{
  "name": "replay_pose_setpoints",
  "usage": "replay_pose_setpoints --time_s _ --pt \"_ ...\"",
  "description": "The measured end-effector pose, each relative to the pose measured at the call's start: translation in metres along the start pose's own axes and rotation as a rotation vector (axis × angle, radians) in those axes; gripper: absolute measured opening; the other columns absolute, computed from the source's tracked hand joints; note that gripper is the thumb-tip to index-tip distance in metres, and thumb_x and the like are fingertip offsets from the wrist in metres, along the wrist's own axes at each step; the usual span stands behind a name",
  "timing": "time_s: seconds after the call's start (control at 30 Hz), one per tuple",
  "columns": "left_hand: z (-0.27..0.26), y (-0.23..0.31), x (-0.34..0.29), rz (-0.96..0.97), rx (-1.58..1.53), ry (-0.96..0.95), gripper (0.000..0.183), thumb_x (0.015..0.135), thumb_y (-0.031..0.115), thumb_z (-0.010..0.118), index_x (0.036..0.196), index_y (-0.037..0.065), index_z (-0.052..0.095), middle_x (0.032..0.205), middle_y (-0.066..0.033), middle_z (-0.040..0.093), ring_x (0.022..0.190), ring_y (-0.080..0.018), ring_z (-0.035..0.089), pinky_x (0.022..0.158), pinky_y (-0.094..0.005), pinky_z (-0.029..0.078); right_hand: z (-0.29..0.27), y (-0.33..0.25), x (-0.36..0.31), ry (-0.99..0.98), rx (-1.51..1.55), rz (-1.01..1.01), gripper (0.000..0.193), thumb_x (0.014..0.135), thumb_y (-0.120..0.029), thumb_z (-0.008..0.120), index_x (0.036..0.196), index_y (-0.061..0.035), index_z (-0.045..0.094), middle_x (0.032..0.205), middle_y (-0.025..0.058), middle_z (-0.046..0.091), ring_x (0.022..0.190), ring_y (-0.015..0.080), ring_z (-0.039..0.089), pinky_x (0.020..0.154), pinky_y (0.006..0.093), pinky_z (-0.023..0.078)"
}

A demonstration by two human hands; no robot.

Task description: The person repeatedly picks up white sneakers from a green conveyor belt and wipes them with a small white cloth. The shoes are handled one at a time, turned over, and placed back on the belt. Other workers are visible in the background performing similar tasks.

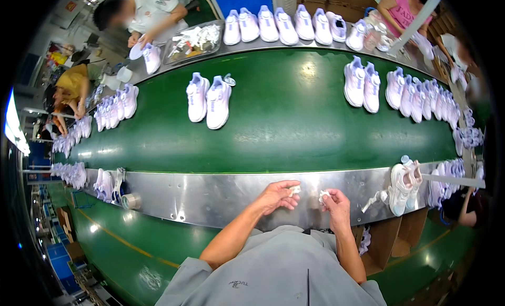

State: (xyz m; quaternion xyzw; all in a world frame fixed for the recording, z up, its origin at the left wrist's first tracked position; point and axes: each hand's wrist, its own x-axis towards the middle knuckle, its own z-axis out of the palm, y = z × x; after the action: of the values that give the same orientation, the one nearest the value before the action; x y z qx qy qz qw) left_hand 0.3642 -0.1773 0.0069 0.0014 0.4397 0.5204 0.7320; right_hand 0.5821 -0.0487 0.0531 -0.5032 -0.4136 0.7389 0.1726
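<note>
A broad green belt (294,143) is stretching across the middle, and a steel bench (221,187) is running along its near side, below both hands. Past the belt, a tray (182,57) is holding a heap of white scraps (197,40). An off-white pair of shoes (401,187) is standing on the bench, well to the right; a pale lilac pair (218,103) is sitting farther off, ahead and to the left. The left hand (279,197) is pinching with thumb and forefinger, its other fingers curling loosely. The right hand (336,205) is gripping with bent fingertips. Between it and the off-white pair, a white strip (371,203) is lying on the bench. Smallest, one white piece (295,189) is sitting in the left hand's pinch and another white bit (323,195) is resting in the right hand's fingertips, the two staying apart.
</note>
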Motion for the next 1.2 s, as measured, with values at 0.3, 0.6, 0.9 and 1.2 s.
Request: replay_pose_setpoints --time_s 0.3,0.6,0.9,1.2 --pt "0.012 0.010 0.001 -0.040 0.272 0.125 0.026 0.102 0.023 0.065 0.108 -0.003 0.066 0.091 -0.0137 0.072 0.072 -0.0204 0.072 0.060 -0.0330 0.060 -0.002 0.001 -0.006 0.017 0.005 0.030 0.020 0.094 -0.008 0.069 0.112 0.0006 0.067 0.095 0.0061 0.072 0.075 0.0107 0.064 0.060 0.0244 0.048" --pt "0.014 -0.035 0.019 -0.091 0.812 0.224 0.022 0.098 0.027 0.069 0.091 0.006 0.069 0.067 0.0018 0.059 0.055 -0.0078 0.053 0.047 -0.0256 0.039 -0.022 0.008 -0.003 -0.002 -0.030 0.068 0.016 0.095 -0.010 0.070 0.108 -0.0007 0.068 0.089 0.0046 0.069 0.071 0.0094 0.058 0.063 0.0246 0.047" --pt "0.016 -0.033 0.016 -0.278 0.684 0.145 0.018 0.093 0.008 0.057 0.094 0.005 0.075 0.072 -0.0002 0.065 0.060 -0.0078 0.057 0.051 -0.0231 0.043 -0.027 0.025 -0.004 -0.019 -0.012 0.058 0.022 0.095 -0.019 0.071 0.110 -0.0034 0.069 0.090 0.0021 0.069 0.078 0.0094 0.062 0.062 0.0245 0.049" --pt "0.017 -0.038 0.023 -0.243 0.718 0.080 0.017 0.099 0.016 0.064 0.101 0.002 0.074 0.080 -0.0022 0.068 0.062 -0.0093 0.059 0.054 -0.0247 0.047 -0.029 0.021 0.000 -0.038 0.022 0.070 0.020 0.095 -0.018 0.071 0.109 -0.0044 0.069 0.090 0.0028 0.069 0.077 0.0101 0.063 0.063 0.0254 0.049"
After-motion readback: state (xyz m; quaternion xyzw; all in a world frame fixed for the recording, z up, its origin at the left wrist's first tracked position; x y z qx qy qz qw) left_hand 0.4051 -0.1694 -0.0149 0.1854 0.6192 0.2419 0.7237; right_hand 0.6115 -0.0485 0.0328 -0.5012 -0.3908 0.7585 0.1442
